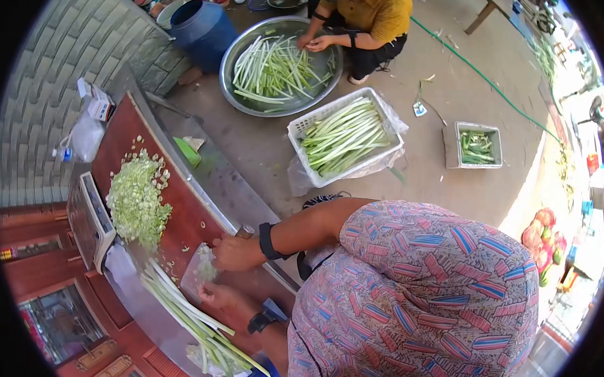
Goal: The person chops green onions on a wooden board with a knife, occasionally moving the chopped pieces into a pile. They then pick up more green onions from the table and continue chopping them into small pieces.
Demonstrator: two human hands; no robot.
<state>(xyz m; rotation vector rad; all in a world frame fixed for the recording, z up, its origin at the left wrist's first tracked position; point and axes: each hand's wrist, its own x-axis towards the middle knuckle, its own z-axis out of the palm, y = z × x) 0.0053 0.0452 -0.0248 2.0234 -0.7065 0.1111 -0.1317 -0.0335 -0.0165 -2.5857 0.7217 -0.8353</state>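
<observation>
My right hand, with a dark strap on its wrist, is closed at the upper edge of what looks like a clear plastic bag. Chopped scallions show whitish in it. My left hand pinches the bag's lower side, its fingertips partly hidden. Beyond my hands, a large heap of chopped scallion lies on the red-brown board. Long whole scallions rest just past my left hand. A short brown handle sticks out beside my right hand; the rest of it is hidden.
A scale stands beyond the heap. On the ground are a white crate of scallions, a large metal basin, a blue barrel and a smaller crate. A co-worker handles scallions at the basin. A green hose crosses the floor.
</observation>
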